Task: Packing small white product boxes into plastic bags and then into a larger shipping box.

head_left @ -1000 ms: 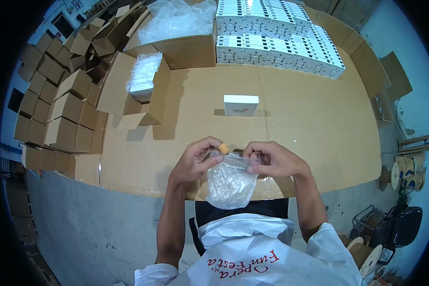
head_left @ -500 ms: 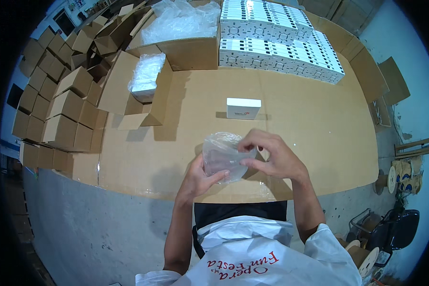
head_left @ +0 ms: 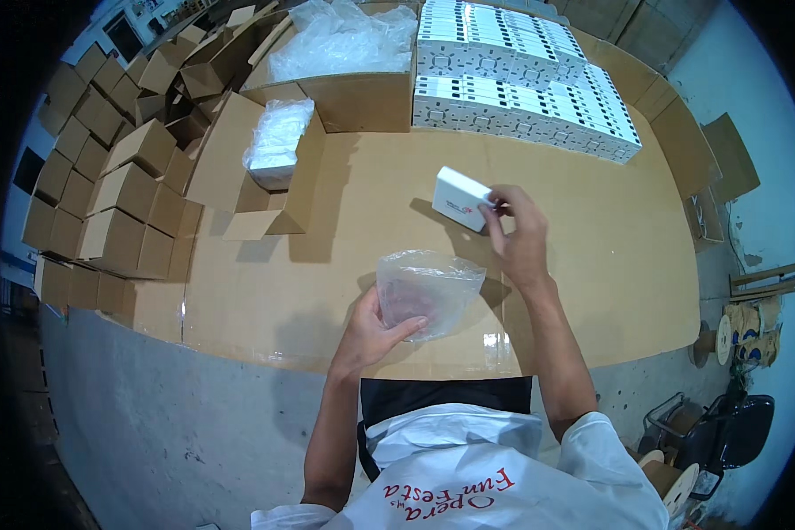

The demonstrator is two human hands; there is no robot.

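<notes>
A clear plastic bag (head_left: pixel 428 291) stands open just above the near edge of the desk (head_left: pixel 327 265), gripped at its lower side by the left hand (head_left: pixel 375 331), thumb and fingers closed on the film. Up and to the right of it, the right hand (head_left: pixel 519 234) pinches the near end of a small white box (head_left: pixel 461 199), lifting it tilted off the cardboard-covered top. Beyond the right hand lie rows of stacked white boxes (head_left: pixel 521 88). Further left of the left hand sits an open carton (head_left: pixel 265 177) holding bagged items (head_left: pixel 278 141), with folded brown cartons (head_left: pixel 106 194) piled past it.
</notes>
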